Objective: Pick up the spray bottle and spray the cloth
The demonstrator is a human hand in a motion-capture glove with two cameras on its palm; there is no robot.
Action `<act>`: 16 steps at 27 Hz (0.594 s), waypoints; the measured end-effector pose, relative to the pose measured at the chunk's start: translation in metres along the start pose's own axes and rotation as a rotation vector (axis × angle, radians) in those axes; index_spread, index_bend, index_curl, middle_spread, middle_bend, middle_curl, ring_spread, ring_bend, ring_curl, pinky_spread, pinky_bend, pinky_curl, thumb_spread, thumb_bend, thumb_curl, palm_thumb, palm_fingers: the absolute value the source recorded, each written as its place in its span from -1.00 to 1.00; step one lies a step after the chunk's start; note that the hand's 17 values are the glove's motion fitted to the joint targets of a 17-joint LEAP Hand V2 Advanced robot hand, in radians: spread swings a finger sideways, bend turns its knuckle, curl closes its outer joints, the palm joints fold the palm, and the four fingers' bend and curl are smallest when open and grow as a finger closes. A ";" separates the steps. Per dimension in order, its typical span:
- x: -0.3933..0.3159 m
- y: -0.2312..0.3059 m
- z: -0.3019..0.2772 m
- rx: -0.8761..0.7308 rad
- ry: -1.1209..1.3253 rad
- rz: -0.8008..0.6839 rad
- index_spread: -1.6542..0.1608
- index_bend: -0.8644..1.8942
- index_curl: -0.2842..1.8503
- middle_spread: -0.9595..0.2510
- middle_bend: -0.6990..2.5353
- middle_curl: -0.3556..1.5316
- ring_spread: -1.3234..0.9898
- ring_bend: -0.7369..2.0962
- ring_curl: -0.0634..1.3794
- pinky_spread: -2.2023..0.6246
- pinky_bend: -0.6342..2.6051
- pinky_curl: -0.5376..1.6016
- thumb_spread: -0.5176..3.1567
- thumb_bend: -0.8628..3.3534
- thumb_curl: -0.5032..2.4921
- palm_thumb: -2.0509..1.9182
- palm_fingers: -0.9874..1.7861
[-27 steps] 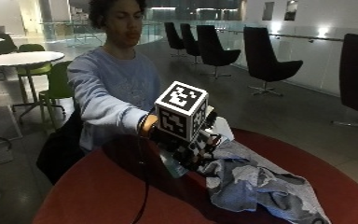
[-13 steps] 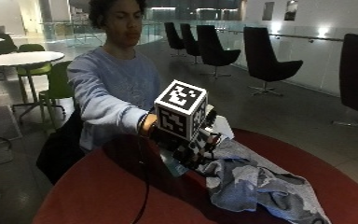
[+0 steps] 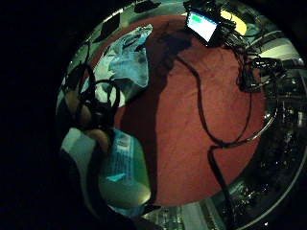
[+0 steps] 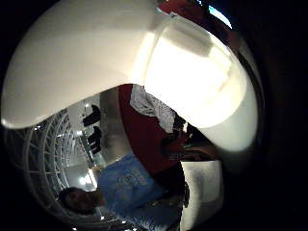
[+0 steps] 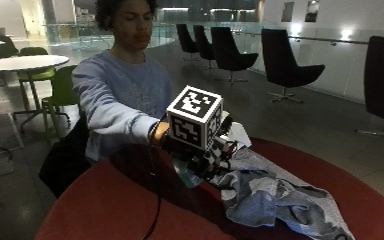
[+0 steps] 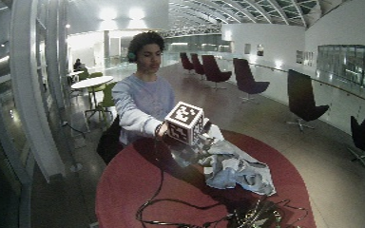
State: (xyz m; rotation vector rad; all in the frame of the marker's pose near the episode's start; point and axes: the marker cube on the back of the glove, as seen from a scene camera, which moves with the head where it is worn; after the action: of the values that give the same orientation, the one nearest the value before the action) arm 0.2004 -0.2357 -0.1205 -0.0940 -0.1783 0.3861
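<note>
In the outside view my gloved right hand grips the spray bottle and holds it up over the red table. The bottle has a white spray head and a pale green body with a label; its head points toward the cloth. The grey-blue cloth lies crumpled on the table just beside and below the hand. The little finger side palm view shows my fingers curled round the bottle's neck, with the cloth beyond. The white spray head fills most of the thumb side palm view.
The round red table carries a black cable running to a tangle of wires at its near edge. A small lit screen stands at the rim. Black chairs stand well behind.
</note>
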 end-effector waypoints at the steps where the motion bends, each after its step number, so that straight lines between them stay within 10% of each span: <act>1: -0.001 0.000 0.001 0.002 -0.006 -0.003 0.55 -0.28 -0.41 0.48 -0.39 -0.15 0.07 -0.05 -0.36 0.51 -0.34 -0.14 -0.25 -0.60 -0.27 0.47 0.57; 16: -0.094 0.013 0.039 0.189 -0.555 -0.275 0.55 -0.28 -0.41 0.48 -0.39 -0.15 0.08 -0.06 -0.36 0.51 -0.34 -0.15 -0.24 -0.60 -0.28 0.47 0.56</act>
State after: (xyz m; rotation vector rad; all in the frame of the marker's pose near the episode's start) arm 0.1028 -0.2574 -0.0987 0.2266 -0.6928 0.1443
